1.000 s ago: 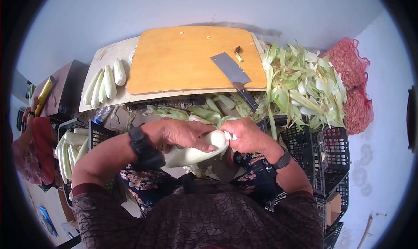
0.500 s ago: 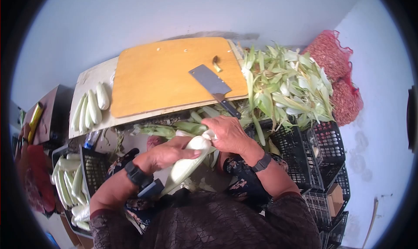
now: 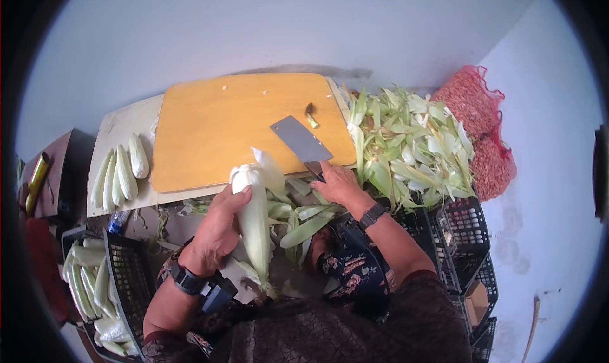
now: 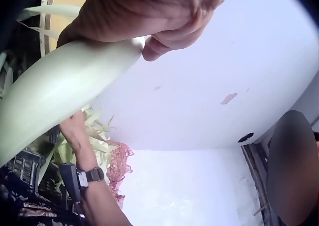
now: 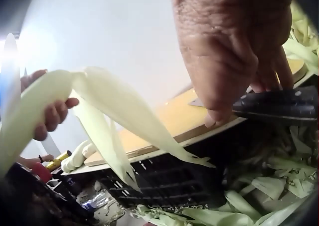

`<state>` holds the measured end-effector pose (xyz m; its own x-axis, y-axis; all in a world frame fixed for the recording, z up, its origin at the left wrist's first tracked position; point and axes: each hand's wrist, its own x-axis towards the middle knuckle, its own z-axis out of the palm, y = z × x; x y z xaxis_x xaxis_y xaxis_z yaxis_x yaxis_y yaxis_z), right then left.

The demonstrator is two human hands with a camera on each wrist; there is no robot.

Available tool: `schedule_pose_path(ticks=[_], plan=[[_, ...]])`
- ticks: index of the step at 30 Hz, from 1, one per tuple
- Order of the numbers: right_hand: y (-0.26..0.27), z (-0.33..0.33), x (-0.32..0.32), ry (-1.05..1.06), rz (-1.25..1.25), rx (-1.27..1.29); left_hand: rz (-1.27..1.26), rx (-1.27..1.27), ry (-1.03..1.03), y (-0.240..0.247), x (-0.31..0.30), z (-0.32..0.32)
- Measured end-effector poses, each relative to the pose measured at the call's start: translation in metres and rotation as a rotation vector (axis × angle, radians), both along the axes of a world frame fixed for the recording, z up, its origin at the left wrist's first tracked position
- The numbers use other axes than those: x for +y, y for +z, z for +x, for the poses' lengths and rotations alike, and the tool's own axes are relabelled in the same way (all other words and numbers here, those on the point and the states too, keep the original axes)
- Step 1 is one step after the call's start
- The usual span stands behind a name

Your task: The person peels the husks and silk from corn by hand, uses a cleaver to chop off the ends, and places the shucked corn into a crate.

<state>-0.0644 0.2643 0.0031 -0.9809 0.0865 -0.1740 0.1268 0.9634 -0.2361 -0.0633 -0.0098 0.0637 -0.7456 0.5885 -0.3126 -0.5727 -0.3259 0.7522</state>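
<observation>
My left hand point(image 3: 219, 230) grips an ear of corn point(image 3: 257, 233) in pale husk, its stalk end up. In the right wrist view, two loosened husk leaves point(image 5: 134, 111) hang from that end. On the orange cutting board point(image 3: 209, 131) lies a cleaver point(image 3: 301, 140), its handle point(image 5: 279, 106) jutting past the board's front edge. My right hand point(image 3: 339, 185) grips this handle close to the blade, thumb on the near side and fingers beyond. A small brown-tipped cut end point(image 3: 311, 116) lies behind the blade.
Several husked-pale ears point(image 3: 117, 179) lie left of the board. A heap of husks point(image 3: 406, 147) stands to the right, beside red mesh bags point(image 3: 488, 166). Black crates point(image 3: 466, 226) stand at the right; another crate point(image 3: 130, 268) with ears stands left. Another person's red garment point(image 3: 44, 261) shows far left.
My right hand has left the ear's end and moved to the cleaver handle. My left hand has swung the ear upright and leftward, with a husk leaf now hanging loose.
</observation>
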Motion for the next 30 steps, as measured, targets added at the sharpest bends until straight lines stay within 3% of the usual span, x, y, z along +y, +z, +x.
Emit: schedule_pose_path(ticks=[9,18,19,23,25,29,30], plan=[[-0.035,-0.021,-0.001,-0.068,0.042,0.112,-0.048,0.029,0.06,0.001,0.013,0.007],[0.015,0.026,0.046,-0.015,-0.185,0.19,-0.157,0.119,0.025,0.003,0.028,0.009],[0.025,0.036,0.049,-0.121,-0.228,0.166,-0.158,0.121,0.028,0.003,0.03,0.009],[0.029,0.074,0.089,-0.214,-0.305,0.23,-0.191,0.147,-0.004,0.001,0.039,0.01],[0.046,0.097,0.099,-0.235,-0.078,0.305,-0.156,0.159,-0.001,-0.001,0.041,0.01],[0.054,0.141,0.131,-0.272,-0.082,0.359,-0.17,0.152,-0.012,0.0,0.044,0.01],[0.058,0.151,0.136,-0.292,0.014,0.323,-0.185,0.149,-0.008,0.001,0.045,0.01]])
